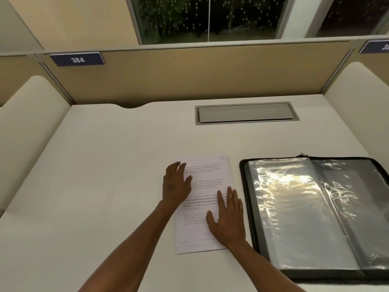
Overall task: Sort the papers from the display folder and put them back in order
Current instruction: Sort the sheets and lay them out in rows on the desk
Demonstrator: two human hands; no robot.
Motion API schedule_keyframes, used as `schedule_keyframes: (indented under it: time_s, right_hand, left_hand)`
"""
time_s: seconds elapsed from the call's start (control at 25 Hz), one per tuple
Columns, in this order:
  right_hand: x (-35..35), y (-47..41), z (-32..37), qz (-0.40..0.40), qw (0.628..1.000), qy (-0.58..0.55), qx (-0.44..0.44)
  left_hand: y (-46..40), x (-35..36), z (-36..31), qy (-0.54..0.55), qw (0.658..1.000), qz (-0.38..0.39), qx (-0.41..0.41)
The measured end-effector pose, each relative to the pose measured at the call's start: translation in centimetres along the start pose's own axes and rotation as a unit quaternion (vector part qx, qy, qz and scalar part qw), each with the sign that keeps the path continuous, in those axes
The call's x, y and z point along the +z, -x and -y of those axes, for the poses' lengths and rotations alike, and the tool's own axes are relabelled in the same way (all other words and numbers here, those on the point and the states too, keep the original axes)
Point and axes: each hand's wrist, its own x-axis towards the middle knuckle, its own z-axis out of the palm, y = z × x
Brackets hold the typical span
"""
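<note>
A stack of white printed papers [207,175] lies on the desk in front of me, the top sheet marked with a handwritten "G" in its upper right corner. My left hand [176,184] rests flat on the stack's upper left part, fingers straight. My right hand [228,220] presses flat on the lower right part of the stack, fingers straight. To the right lies the black display folder [315,218], open, its shiny clear sleeves showing no paper inside.
The white desk [105,175] is walled by tan partitions at the back and cream side panels. A grey metal cable hatch [246,112] is set in the desk at the back. A blue sign reading 384 [77,59] hangs on the back partition.
</note>
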Motion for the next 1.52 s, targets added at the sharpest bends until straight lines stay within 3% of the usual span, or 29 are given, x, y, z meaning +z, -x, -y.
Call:
schedule_keyframes:
  time_s: [0.16,0.32,0.48,0.64,0.88,1.0,1.2,1.36,1.52]
  right_hand:
    - [0.1,0.1,0.3,-0.005,1.000,0.014,-0.002]
    - [0.2,0.1,0.4,0.003,0.999,0.033,0.008]
    - [0.5,0.0,0.5,-0.008,0.999,0.034,0.017]
    - [0.7,0.0,0.4,-0.027,0.999,0.032,0.018]
    - [0.8,0.1,0.3,-0.029,0.999,0.006,0.019]
    - [0.3,-0.2,0.5,-0.069,0.994,-0.077,0.037]
    - [-3.5,-4.5,-0.1,-0.177,0.949,-0.226,0.128]
    - [-6.6,-10.3,-0.6,-0.149,0.944,-0.255,0.144]
    - [-7.3,-11.9,-1.4,-0.128,0.957,-0.233,0.112]
  left_hand:
    - [-5.2,-0.1,-2.2,-0.099,0.984,0.122,0.087]
    - [-7.8,0.7,-4.1,-0.162,0.960,0.207,0.096]
    - [-9.0,1.4,-4.2,-0.154,0.970,0.162,0.097]
    - [-9.0,1.3,-3.6,-0.064,0.990,0.024,0.125]
    - [-6.4,1.2,-3.3,-0.026,0.982,-0.082,0.171]
    - [-4.6,1.4,-3.5,0.038,0.970,-0.126,0.206]
    - [-2.7,1.4,-2.9,0.121,0.959,-0.134,0.217]
    - [-3.0,1.1,-2.4,0.132,0.965,-0.105,0.199]
    - [-4.0,1.1,-0.4,0.042,0.980,-0.058,0.187]
